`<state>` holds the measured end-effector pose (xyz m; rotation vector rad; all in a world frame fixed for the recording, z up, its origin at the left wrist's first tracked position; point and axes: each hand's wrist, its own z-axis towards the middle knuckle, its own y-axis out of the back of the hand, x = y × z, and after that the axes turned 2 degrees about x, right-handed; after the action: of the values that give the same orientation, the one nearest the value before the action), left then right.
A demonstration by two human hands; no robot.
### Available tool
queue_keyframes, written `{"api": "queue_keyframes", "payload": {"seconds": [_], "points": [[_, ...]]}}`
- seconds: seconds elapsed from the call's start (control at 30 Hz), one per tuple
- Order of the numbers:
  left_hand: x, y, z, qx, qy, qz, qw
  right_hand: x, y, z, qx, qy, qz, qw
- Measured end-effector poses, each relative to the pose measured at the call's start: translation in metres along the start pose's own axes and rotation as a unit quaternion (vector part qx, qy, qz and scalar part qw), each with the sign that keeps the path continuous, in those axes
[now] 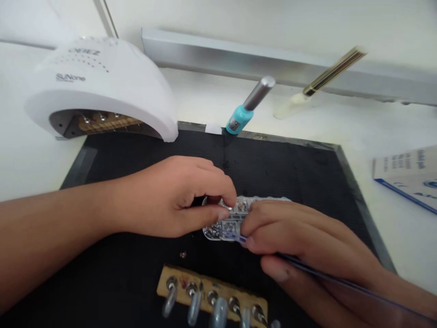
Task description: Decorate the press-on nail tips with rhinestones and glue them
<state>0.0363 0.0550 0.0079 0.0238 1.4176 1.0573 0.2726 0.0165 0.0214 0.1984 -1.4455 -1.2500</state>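
A clear compartment case [230, 217] filled with small shiny rhinestones lies on the black mat [273, 168]. Over its left half, my left hand [191, 196] is closed, thumb and forefinger meeting at the upper compartments; what they pinch is hidden. My right hand [300, 237] grips thin bluish-purple tweezers [238, 237], whose tips reach into a lower compartment. This hand covers the case's right part. Closer to me, a wooden strip [184, 280] carries several nail tips on metal holders, each with a silvery, glossy surface. A tiny loose rhinestone [183, 254] rests on the mat between strip and case.
A white nail lamp [112, 77] stands at the back left, with another wooden strip of holders inside it. Behind the mat are a turquoise bottle [240, 120] with a silver cap and a bottle with a gold cap [332, 70]. A printed box [408, 175] sits at right.
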Motion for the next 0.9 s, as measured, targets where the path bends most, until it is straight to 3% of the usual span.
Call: {"api": "queue_keyframes", "payload": {"seconds": [0.1,0.3,0.9], "points": [[-0.0015,0.0024,0.0003,0.013,0.005,0.009,1.000,-0.0010,-0.0027,0.0006,-0.033,0.033,0.024,0.999],[0.0006,0.0026,0.0002,0.007,-0.001,0.027,1.000,-0.0023,-0.0058,0.0037,-0.070,0.029,0.018,0.997],[-0.0002,0.0002,0.0021,0.023,0.010,0.011,1.000,-0.0070,-0.0043,0.0010,-0.018,0.028,0.016,0.999]]}}
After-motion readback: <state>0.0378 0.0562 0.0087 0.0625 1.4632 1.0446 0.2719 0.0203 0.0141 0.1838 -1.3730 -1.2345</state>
